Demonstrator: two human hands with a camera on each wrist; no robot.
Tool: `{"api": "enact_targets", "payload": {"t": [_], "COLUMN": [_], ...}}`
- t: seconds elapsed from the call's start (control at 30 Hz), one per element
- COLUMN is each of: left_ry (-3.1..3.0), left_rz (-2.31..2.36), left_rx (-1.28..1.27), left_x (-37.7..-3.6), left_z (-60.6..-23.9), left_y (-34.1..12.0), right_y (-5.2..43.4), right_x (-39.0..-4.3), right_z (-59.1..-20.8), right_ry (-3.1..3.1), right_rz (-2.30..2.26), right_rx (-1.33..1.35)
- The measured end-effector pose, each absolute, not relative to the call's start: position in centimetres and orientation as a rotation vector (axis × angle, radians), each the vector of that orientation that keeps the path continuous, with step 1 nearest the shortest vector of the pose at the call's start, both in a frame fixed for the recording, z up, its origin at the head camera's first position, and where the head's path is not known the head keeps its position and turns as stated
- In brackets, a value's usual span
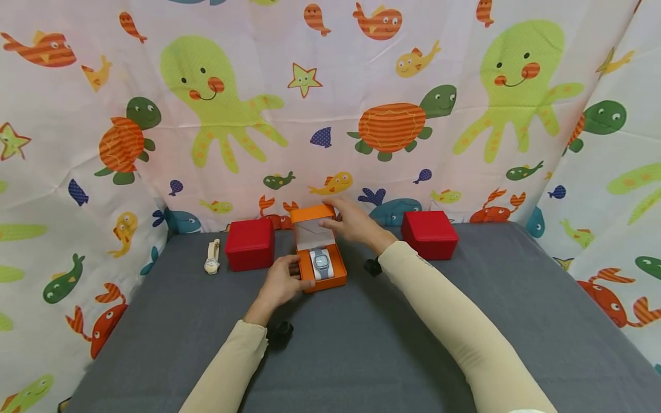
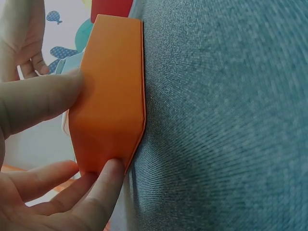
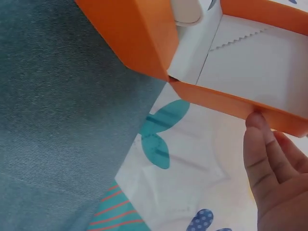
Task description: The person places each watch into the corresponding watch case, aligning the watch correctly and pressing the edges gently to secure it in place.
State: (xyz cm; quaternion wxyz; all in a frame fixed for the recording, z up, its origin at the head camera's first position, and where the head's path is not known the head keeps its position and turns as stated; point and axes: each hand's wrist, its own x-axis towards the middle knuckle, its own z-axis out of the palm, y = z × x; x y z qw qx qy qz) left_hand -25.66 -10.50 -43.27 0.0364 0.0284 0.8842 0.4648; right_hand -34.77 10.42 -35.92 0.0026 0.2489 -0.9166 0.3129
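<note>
An orange box (image 1: 330,279) stands open in the middle of the grey table (image 1: 361,344), with a grey watch (image 1: 322,263) on its white cushion. My left hand (image 1: 294,275) grips the box's base from the front left; in the left wrist view the thumb (image 2: 38,101) and fingers pinch the orange box (image 2: 113,96). My right hand (image 1: 333,215) holds the raised lid (image 1: 311,214) at its top edge. In the right wrist view a fingertip (image 3: 260,139) touches the edge of the lid (image 3: 231,103).
Two closed red boxes flank the orange one, one on the left (image 1: 250,244) and one on the right (image 1: 430,234). A cream watch (image 1: 212,257) lies at the far left. A sea-animal curtain (image 1: 330,115) walls the table at the back and sides.
</note>
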Motion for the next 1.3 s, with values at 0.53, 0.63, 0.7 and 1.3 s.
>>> {"api": "enact_targets", "payload": {"t": [0.53,0.63,0.7,1.3], "left_ry": [2.690,2.684,2.681,2.656], "left_rz": [1.450,1.456,1.456,1.504], "left_rx": [0.040,0.045,0.041,0.094], "left_x": [-25.6,-25.6,-25.7,-25.6], "left_z": [-43.8,-43.8,-43.8,-43.9], "left_y": [-10.5,-10.5,-10.6,-10.5], "right_y": [10.6,10.7,10.7,11.8], "right_x": [-34.5,-34.1,-33.7,-30.5], "right_z": [-36.8,-36.9,-37.0,-38.2], "right_ry": [-2.781,-2.750,-2.729,-2.636], "right_rz": [0.974,0.972,0.972,0.873], "right_rx": [0.862,0.886,0.899,0.998]}}
